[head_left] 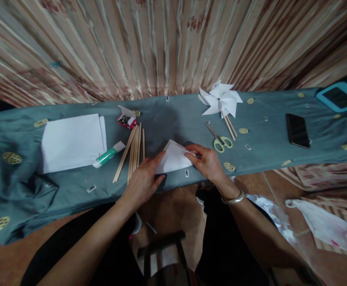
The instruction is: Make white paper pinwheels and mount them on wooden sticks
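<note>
A folded piece of white paper point(175, 159) lies near the front edge of the cloth-covered table, between both hands. My left hand point(143, 178) holds it at its left edge, index finger along the side and thumb apart below. My right hand point(204, 161) pinches the right corner between thumb and fingers; a bracelet circles that wrist. Just left of the paper lie several thin wooden sticks point(136, 149). Green-handled scissors point(219, 139) rest beyond my right hand. White paper pinwheels point(221, 99) on wooden sticks lie farther back and overlap.
To the left are a stack of white paper point(72, 143), a green glue stick point(107, 155) and an open red-and-white box point(127, 118) of small metal pieces. A dark phone point(297, 130) and a blue-framed tablet point(340, 97) lie right. A pleated curtain point(161, 47) hangs behind the table.
</note>
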